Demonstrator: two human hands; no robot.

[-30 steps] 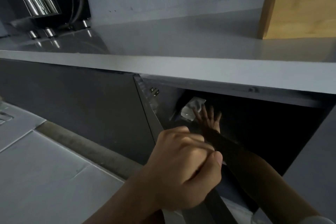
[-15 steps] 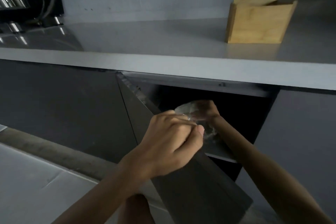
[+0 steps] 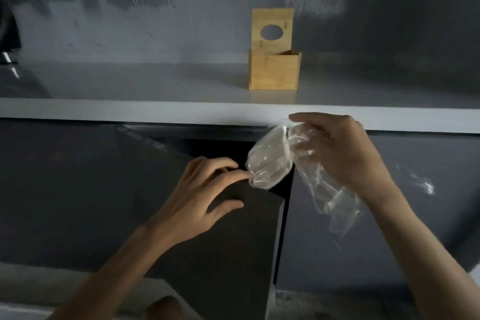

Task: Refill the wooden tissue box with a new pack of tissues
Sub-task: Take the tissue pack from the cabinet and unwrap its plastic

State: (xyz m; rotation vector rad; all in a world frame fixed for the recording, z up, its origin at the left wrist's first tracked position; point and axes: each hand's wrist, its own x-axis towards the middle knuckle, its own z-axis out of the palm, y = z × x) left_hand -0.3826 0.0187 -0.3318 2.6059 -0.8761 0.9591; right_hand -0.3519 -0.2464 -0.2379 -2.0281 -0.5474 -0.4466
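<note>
Soft white tissue pack in crinkled clear film, long axis tilted from upper right to lower left, held in the air below the bench edge, in front of the dark open cupboard. Gripped at its upper end by the right hand, loose glossy wrap trailing beneath; left hand open, fingertips touching the pack's lower end beside the matte dark cupboard door. Up on the smooth pale bench, square wooden tissue box, lid with oval hole raised upright.

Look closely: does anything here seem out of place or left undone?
The dark cabinet door below the counter hangs ajar, and the wooden tissue box has its lid flipped upright. Both suit a refill underway.
</note>
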